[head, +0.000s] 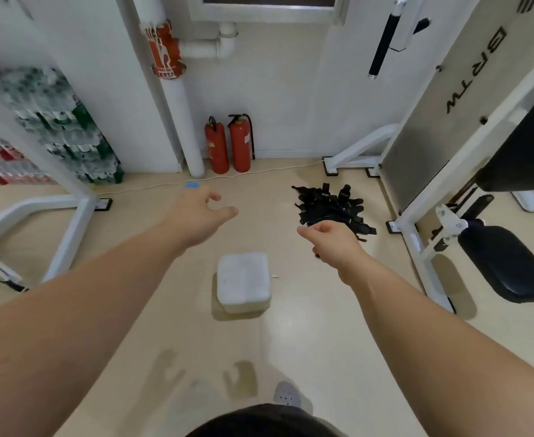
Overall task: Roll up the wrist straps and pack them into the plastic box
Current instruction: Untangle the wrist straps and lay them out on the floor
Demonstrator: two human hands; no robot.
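The wrist straps (328, 206) lay in a black heap on the floor beside the foot of a gym machine (432, 137). They were apart from the plastic box (243, 280), which sat on the floor (pale, its lid seemingly on) between the two outstretched arms. The left hand (201, 216) hung over the floor, fingers loosely spread, holding nothing. The right hand (331, 244) was at the heap's near edge with fingers curled in; a dark scrap showed beneath it, but whether it gripped a strap could not be told

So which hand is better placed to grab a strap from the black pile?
Right hand: it hovers at the near edge of the strap pile; the left hand hangs over floor, farther away.
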